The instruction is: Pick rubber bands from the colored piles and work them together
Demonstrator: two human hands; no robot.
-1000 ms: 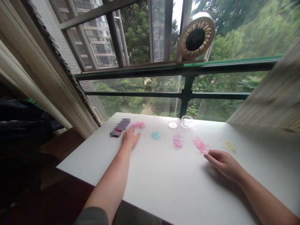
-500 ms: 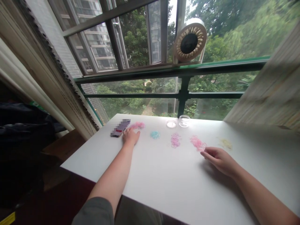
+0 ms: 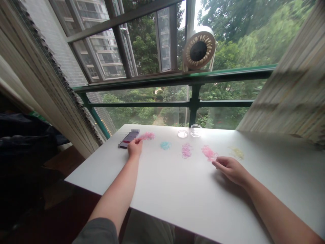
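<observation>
My left hand [image 3: 135, 147] is at the far left of the table, beside a phone [image 3: 129, 138] and just short of a pile of bright pink bands [image 3: 148, 136]. Its thumb and fingers are pinched together; anything between them is too small to make out. My right hand [image 3: 230, 166] hovers low over the table, closed, with fingertips at the near edge of a coral-pink pile of small rubber bands [image 3: 209, 153]. What those fingers hold, if anything, is hidden. Between the hands lie a turquoise pile [image 3: 165, 145] and a lilac pile [image 3: 186, 151].
A pale yellow pile [image 3: 237, 152] lies beyond my right hand. At the back edge stand a clear round dish [image 3: 195, 131] and a shallow clear lid [image 3: 182, 134]. A round fan [image 3: 199, 50] is by the window above the green railing [image 3: 162, 83].
My left hand has drawn back slightly from the bright pink pile, and its spread fingers have come together in a pinch. The right hand keeps its closed pose; the whole view has shifted a little.
</observation>
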